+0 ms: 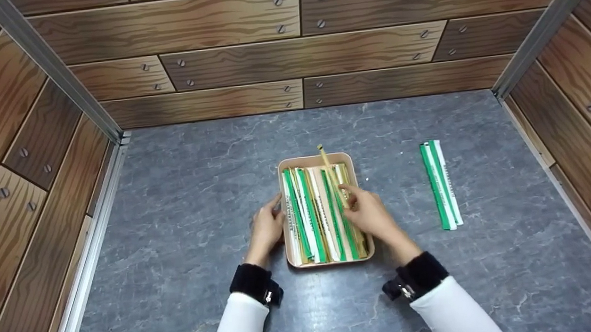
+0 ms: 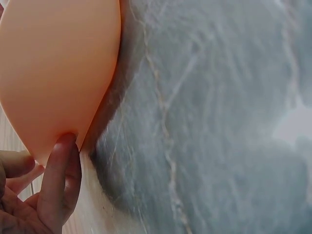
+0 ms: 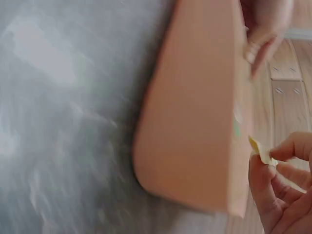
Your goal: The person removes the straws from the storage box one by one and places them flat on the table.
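A shallow peach-coloured box (image 1: 367, 248) lies on the table, filled with a row of long thin stick packets (image 1: 310, 215) in green, white and yellow, some with dark print. My left hand (image 1: 267, 224) is at its left side; in the left wrist view its fairly straight fingers (image 2: 57, 163) press the outer wall near the rim. Over the right half of the box, my right hand (image 1: 369, 210) pinches a yellow stick packet (image 1: 326, 160) between thumb and fingers. That packet slants above the others, its dark-tipped far end past the back rim.
To the right of the box lie green-and-white stick packets (image 1: 440, 185) side by side on the grey marbled table (image 1: 195, 180). Wood-patterned panels (image 1: 233, 64) enclose the table at the back and both sides, with metal posts (image 1: 545, 21) at the back corners.
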